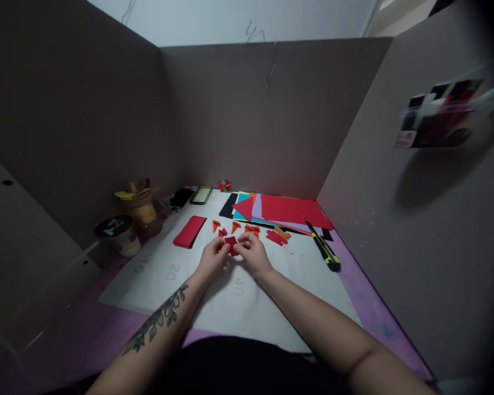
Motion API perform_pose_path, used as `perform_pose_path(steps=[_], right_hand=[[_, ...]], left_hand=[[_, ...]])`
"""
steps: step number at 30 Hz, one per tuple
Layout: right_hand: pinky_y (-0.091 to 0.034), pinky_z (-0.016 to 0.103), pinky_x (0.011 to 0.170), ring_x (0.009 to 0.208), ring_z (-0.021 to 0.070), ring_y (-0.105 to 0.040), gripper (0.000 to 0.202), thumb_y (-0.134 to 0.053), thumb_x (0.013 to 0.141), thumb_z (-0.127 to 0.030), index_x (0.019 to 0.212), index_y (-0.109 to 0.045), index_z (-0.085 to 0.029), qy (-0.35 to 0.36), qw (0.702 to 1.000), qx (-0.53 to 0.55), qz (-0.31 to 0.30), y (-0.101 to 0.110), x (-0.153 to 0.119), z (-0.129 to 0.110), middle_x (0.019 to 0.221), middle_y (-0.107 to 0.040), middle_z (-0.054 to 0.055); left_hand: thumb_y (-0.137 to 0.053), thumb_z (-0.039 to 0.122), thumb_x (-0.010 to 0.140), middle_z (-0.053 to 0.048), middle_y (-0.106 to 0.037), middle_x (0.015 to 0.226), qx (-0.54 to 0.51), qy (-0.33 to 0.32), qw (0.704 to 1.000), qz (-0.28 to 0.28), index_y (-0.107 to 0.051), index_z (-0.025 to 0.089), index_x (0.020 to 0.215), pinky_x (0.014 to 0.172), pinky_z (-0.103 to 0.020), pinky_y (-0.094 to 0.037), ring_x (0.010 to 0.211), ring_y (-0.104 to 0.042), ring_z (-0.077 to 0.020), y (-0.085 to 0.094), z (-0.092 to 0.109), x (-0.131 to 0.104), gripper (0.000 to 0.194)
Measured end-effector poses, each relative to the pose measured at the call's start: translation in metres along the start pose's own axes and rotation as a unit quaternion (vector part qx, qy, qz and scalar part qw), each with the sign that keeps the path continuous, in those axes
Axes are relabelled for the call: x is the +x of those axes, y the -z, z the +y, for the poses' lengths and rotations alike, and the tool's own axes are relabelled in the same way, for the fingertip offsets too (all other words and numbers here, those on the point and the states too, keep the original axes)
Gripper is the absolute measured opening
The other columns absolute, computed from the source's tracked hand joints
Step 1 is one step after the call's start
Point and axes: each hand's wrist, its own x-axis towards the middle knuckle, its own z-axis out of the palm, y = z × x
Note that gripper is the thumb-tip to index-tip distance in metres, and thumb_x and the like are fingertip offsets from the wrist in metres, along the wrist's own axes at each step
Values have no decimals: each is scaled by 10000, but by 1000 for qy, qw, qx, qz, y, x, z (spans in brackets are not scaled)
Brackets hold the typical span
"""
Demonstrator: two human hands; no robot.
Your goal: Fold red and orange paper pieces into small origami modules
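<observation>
Between my two hands is a small red paper square (231, 246), held just above the white sheet on the desk. My left hand (214, 255) pinches its left edge between thumb and fingers. On the other side, my right hand (252, 253) grips the right edge the same way. Just beyond the hands lie orange folded paper pieces (235, 226) and a small red folded piece (222, 233). To the right of them is a loose pile of red, orange and green paper pieces (277, 237).
Red card (292, 211) tops a stack of coloured sheets at the back right, beside a yellow-black utility knife (326, 249). A red paper stack (190, 231), a lidded tub (121, 236), a phone (201, 195) and a paper star (224, 185) stand left and back. Grey partitions enclose the desk.
</observation>
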Motion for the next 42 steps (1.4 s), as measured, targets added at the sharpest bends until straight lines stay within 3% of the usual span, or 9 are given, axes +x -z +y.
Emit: perform_pose_path(steps=[6, 19, 26, 29, 32, 36, 42], right_hand=[[-415, 250, 569, 537, 115, -549, 276, -706, 646, -328, 830, -546, -197, -36, 996, 56, -56, 3, 2, -2, 591, -603, -41], [-419, 218, 575, 608, 98, -558, 302, -742, 623, -294, 851, -571, -193, -32, 994, 69, -81, 5, 3, 3, 711, -609, -32], [-459, 247, 613, 621, 118, -597, 274, -683, 670, -282, 890, -540, -200, -30, 993, 69, -91, 3, 3, 4, 718, -634, -19], [-471, 253, 604, 621, 128, -603, 320, -644, 686, -246, 969, -500, -215, -6, 996, 28, -85, 2, 2, 4, 718, -629, -26], [-466, 253, 589, 613, 132, -586, 308, -590, 714, -218, 1009, -500, -216, 47, 994, -78, -61, 2, -1, 2, 702, -596, -34], [-454, 271, 639, 651, 143, -561, 298, -549, 740, -199, 1036, -534, -218, 122, 961, -246, -39, 4, -6, -1, 715, -572, -28], [-461, 267, 642, 649, 137, -547, 345, -505, 781, -170, 1122, -476, -212, 138, 960, -236, -60, 10, 0, 1, 723, -549, -28]], left_hand=[[-602, 429, 729, 63, -480, 540, -116, 72, 990, -41, -464, 178, 710, 435, -197, -308, 420, -408, -67, 3, -3, 2, 286], [-645, 425, 703, 51, -525, 564, -162, 72, 984, -27, -544, 145, 726, 479, -183, -302, 466, -420, -62, 4, -9, 5, 299], [-675, 405, 673, 31, -572, 618, -178, 86, 980, -35, -554, 142, 745, 485, -182, -322, 491, -457, -67, 3, -3, 3, 299], [-673, 399, 683, 38, -551, 603, -146, 65, 987, -35, -544, 141, 733, 482, -176, -329, 493, -457, -64, 1, -1, 1, 293], [-645, 423, 717, 21, -571, 671, -119, 43, 992, -29, -558, 141, 837, 503, -182, -378, 556, -510, -85, -1, -2, 0, 318], [-648, 388, 722, -1, -598, 794, -91, 11, 996, -21, -533, 165, 1020, 553, -199, -444, 646, -568, -107, -1, -5, -1, 389], [-662, 244, 667, 17, -615, 710, -78, 40, 996, 8, -526, 161, 1047, 540, -207, -454, 556, -563, -103, 3, -7, -1, 413]])
